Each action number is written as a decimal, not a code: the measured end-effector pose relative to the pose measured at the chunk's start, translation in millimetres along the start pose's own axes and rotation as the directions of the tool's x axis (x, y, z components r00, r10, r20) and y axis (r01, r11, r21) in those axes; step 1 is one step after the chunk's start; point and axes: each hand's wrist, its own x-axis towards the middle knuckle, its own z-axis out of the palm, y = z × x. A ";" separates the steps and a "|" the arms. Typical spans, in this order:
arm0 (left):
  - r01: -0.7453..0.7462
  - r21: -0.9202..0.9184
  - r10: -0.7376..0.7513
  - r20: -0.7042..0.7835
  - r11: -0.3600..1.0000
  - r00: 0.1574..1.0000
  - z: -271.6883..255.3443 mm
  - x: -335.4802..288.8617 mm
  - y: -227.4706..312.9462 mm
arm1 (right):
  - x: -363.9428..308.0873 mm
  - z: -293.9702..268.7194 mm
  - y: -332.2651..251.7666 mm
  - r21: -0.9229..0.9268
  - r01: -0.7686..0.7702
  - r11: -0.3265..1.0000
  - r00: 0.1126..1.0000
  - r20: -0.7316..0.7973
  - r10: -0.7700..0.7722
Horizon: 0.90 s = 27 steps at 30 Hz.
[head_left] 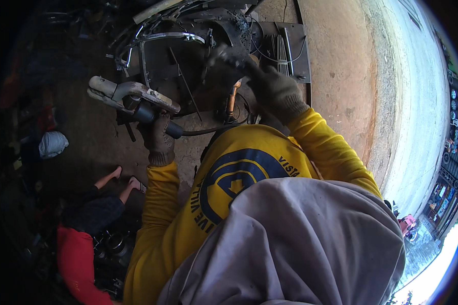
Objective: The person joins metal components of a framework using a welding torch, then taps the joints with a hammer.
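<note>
My gloved left hand [160, 136] is closed around the dark handle of a large welding electrode holder [147, 96], whose pale, worn body stretches to the left and right above the hand. A black cable [203, 131] runs from that handle toward the right. My gloved right hand [279, 91] is closed on a dark tool [224, 55], held over a curved metal frame [168, 36]. Motion smears the tool's head, so its kind is unclear. Between my hands a thing with an orange handle [232, 97] stands tilted. A thin dark rod [185, 84] slants beside the electrode holder.
Several thin rods [279, 51] lie on a dark metal plate [302, 61] at the far right of the frame. A person in a red shirt [76, 259] is at lower left, near a white bundle [53, 144]. Bright pavement [417, 101] lies right.
</note>
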 end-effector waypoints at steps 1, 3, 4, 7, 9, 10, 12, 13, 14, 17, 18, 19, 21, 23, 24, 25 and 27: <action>-0.031 0.049 0.030 0.031 0.998 0.999 -2.2 -0.4 -0.3 | 6.5 3.2 7.2 -0.002 -0.090 0.996 0.994 -0.055 0.089; 0.021 0.042 -0.020 -0.031 0.999 0.999 -1.2 -1.2 -2.5 | 5.9 1.9 14.0 0.020 -0.013 1.000 0.995 -0.102 0.015; 0.087 0.023 -0.084 -0.090 0.996 0.992 -2.8 -2.7 -3.8 | 5.2 -10.3 2.7 0.032 0.053 0.998 0.989 -0.140 -0.048; 0.033 0.280 -0.012 -0.075 0.960 0.997 -5.1 0.1 -5.6 | -14.4 -10.8 -22.0 -0.003 0.044 0.999 0.999 0.025 -0.043; 0.037 0.233 -0.024 -0.059 0.972 0.998 3.5 -3.3 2.3 | -11.8 -9.2 -23.2 -0.004 0.103 0.995 0.990 0.095 -0.102; 0.050 0.115 -0.046 -0.039 0.992 0.998 8.3 -4.4 6.9 | -6.0 -2.6 -12.0 0.001 0.102 0.995 0.991 0.092 -0.102; 0.049 0.054 -0.046 -0.053 0.997 0.998 6.6 -6.5 4.3 | 6.8 2.8 4.6 0.020 -0.056 0.998 0.996 -0.065 0.057; 0.049 -0.012 -0.049 -0.069 0.999 0.996 4.7 -7.1 2.1 | 4.6 2.7 0.9 0.053 -0.091 0.994 0.996 -0.014 0.092; 0.048 -0.011 -0.048 -0.070 0.999 0.996 1.4 -6.4 -0.4 | 0.5 1.9 -3.9 0.055 -0.089 0.994 0.996 -0.013 0.090; -0.093 0.004 0.093 0.060 0.996 0.994 -4.8 -1.2 -9.4 | -4.8 -12.2 -22.3 0.035 0.011 0.999 0.999 0.034 -0.012; -0.079 -0.051 0.083 0.069 0.996 0.994 -5.5 -2.0 -10.0 | -6.6 -10.2 -23.3 0.053 0.037 0.998 0.997 0.064 -0.041; -0.064 -0.106 0.073 0.078 0.992 0.994 -6.5 -3.2 -10.2 | -8.1 -8.5 -23.8 0.070 0.063 0.996 0.993 0.094 -0.070; -0.044 -0.021 0.046 0.062 0.999 0.997 -5.9 -3.7 -5.7 | 8.1 5.2 3.8 0.120 -0.038 0.992 0.997 0.070 0.030; -0.039 0.051 0.037 0.044 0.998 0.998 -2.9 0.5 -3.1 | 14.6 -7.0 8.4 0.121 -0.215 0.969 0.977 0.038 0.212; 0.016 0.133 -0.016 -0.006 0.991 1.000 -2.1 -1.9 -3.1 | 10.3 -7.9 6.8 0.122 -0.218 0.968 0.976 0.038 0.215; 0.040 0.169 -0.035 -0.030 0.985 0.999 0.5 0.6 -4.0 | 6.7 -9.0 4.3 0.125 -0.079 0.989 0.995 -0.056 0.086; 0.048 0.158 -0.037 -0.072 0.986 0.997 2.3 0.9 -2.8 | -6.2 -19.9 -11.9 0.056 -0.025 0.998 0.999 0.032 0.023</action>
